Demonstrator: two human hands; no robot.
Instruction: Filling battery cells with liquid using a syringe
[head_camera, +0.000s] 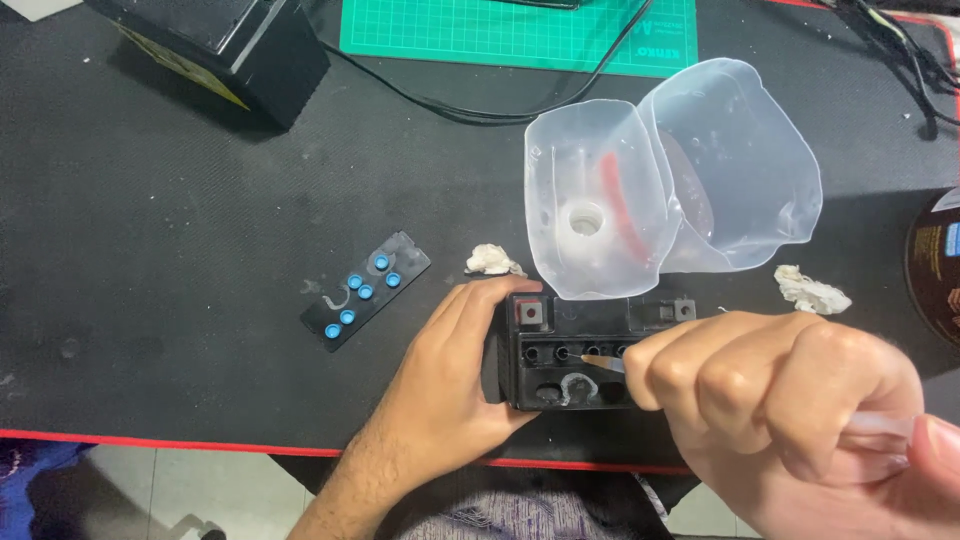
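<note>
A: Right hand (790, 400) fisted tight around a clear plastic syringe (870, 432), fingers pressed together, its tip (602, 363) at the row of fill holes just beyond the knuckles.

B: Left hand (455, 365), fingers curled, grips the small black rectangular battery (570, 370) by its near end, steadying it.

A: The syringe's long axis runs right to left, nozzle pointing left and down.

B: Risk, I'd say: squeeze hard and liquid overshoots that hole. The cut translucent jug (670, 185) sits just beyond the fingers.
</note>
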